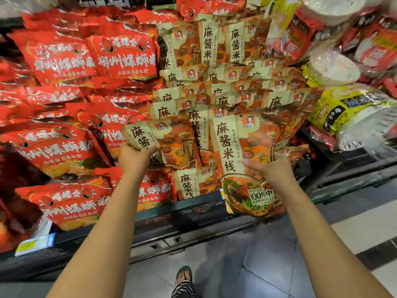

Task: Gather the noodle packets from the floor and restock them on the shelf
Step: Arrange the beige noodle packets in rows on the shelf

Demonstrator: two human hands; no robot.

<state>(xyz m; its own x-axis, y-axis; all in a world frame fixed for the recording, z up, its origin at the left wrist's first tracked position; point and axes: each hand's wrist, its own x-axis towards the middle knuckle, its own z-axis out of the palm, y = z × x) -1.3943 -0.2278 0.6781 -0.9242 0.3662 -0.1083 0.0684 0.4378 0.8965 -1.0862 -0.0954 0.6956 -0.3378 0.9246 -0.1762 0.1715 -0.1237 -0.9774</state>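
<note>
My left hand [134,157] grips a beige-and-orange noodle packet [169,143] by its lower left corner, holding it against the stacked packets on the shelf. My right hand [269,172] grips a second, larger-looking beige-and-orange packet [242,160] from its right side, thumb across the front. That packet hangs in front of the shelf edge [193,208]. Behind both, several matching beige packets [225,91] stand in overlapping rows on the shelf.
Red noodle packets [64,147] fill the shelf to the left. Yellow and white bags [343,108] crowd the right. A yellow price tag [32,245] sits on the lower shelf rail. Grey tiled floor [257,265] lies below, with my sandalled foot [183,278].
</note>
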